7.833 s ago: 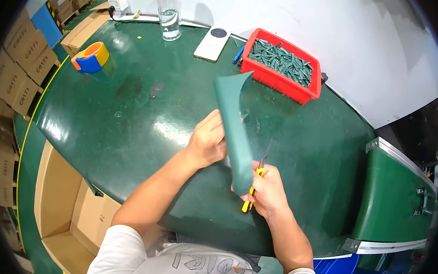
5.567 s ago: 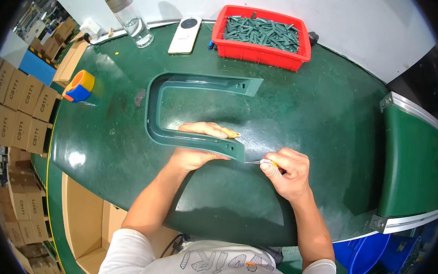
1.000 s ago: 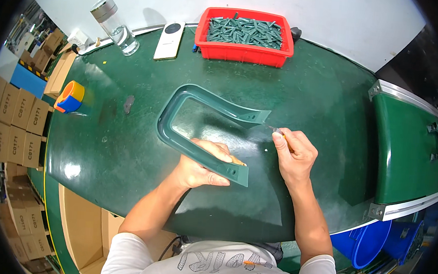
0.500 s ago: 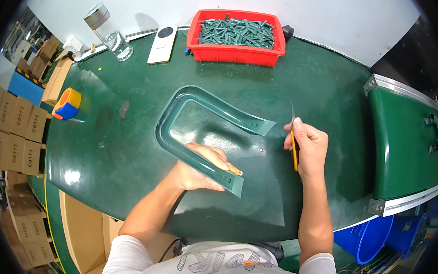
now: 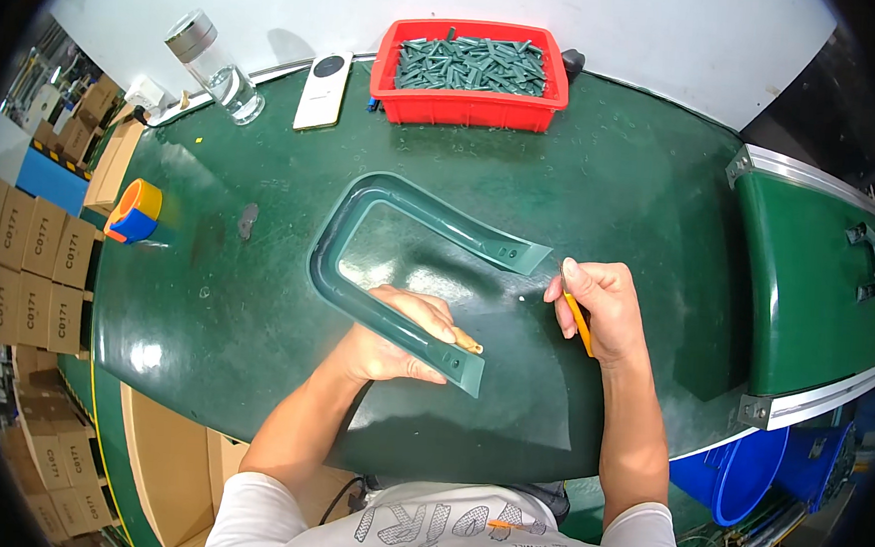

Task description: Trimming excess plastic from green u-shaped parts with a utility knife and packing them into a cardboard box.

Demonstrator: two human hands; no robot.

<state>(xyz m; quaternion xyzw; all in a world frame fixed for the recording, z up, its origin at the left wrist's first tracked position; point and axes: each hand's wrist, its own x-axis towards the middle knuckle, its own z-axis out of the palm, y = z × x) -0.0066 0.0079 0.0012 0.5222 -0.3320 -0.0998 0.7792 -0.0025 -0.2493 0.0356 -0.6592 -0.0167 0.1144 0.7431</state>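
Note:
A dark green, U-shaped plastic channel piece [image 5: 332, 237] hangs over the table with its two ends toward the right. My left hand [image 5: 393, 349] is closed around the lower arm of the piece; a tan cover sits on one fingertip. In my right hand [image 5: 601, 304] is a slim knife with a yellow handle [image 5: 579, 326]. Its thin blade points up, close to the end of the upper arm and partly hidden by my fingers. Whether the blade touches the plastic, I cannot tell. A small pale bit [image 5: 521, 298] lies below that end.
At the back stands a red bin [image 5: 467, 113] full of small green strips. Left of it are a white phone [image 5: 321, 91] and a glass bottle [image 5: 224, 80]. An orange and blue tape roll [image 5: 135, 209] sits at the left edge. A green metal-edged case [image 5: 812, 286] occupies the right.
My right hand has moved down and slightly left, bringing the knife near the upper arm's end. The blade now tilts left. The left hand and channel piece stay almost still.

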